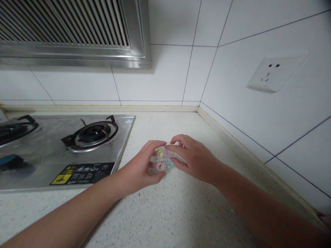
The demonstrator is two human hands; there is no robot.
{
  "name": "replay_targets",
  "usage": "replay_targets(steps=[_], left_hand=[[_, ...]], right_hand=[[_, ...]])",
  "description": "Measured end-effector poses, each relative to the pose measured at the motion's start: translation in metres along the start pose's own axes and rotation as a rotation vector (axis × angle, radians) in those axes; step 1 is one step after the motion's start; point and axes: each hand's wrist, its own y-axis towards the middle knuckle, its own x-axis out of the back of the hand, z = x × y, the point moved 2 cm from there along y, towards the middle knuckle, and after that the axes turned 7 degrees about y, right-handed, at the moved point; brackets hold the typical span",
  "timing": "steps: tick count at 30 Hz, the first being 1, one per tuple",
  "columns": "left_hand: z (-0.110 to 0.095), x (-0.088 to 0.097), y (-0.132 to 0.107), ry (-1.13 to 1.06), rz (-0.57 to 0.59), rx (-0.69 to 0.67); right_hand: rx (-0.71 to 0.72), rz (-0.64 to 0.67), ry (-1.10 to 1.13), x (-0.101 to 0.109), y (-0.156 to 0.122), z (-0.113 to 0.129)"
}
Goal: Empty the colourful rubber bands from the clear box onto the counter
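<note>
A small clear plastic box (165, 166) with compartments sits on the countertop between my hands. Small ring-shaped bands, perhaps hair ties, lie inside it: yellow ones (159, 153), pale pink ones (160, 166), teal ones (170, 163) and pink ones (169, 153) partly hidden by fingers. My left hand (141, 170) grips the box from the left, thumb at the near edge and fingers along the far edge. Over the right side of the box, my right hand (190, 155) has its fingers bent and apart. Whether its fingertips touch the box cannot be made out.
To the left is a steel gas stove (121, 137) with a burner (94, 132) and a knob (10, 162). A range hood (139, 34) hangs above it. White tiled walls meet at the back right, with a socket (269, 74) on the right one. Speckled countertop (165, 213) surrounds the box.
</note>
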Motion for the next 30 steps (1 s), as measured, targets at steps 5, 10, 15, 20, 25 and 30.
replay_targets(steps=[5,10,15,20,25,30], left_hand=[[-0.0029,0.0004,0.0002,0.039,0.019,-0.004],[-0.0045,0.0022,0.0008,0.116,0.015,-0.035],[-0.0037,0.0024,0.0012,0.141,0.026,-0.051],[-0.003,0.0021,0.001,0.145,0.03,-0.04],[-0.0044,0.002,0.0008,0.101,0.023,-0.036],[-0.0045,0.0024,0.0012,0.114,0.012,-0.042]], right_hand=[[-0.014,0.046,-0.039,-0.0009,0.0018,0.0011],[-0.012,0.033,-0.017,0.0007,0.0007,0.002],[-0.023,0.03,0.004,0.0006,0.0011,0.002],[-0.039,0.046,-0.003,0.0009,0.0007,0.0016],[-0.029,0.032,-0.012,0.002,0.0,0.0012],[-0.032,0.047,-0.061,0.0003,0.0006,0.0001]])
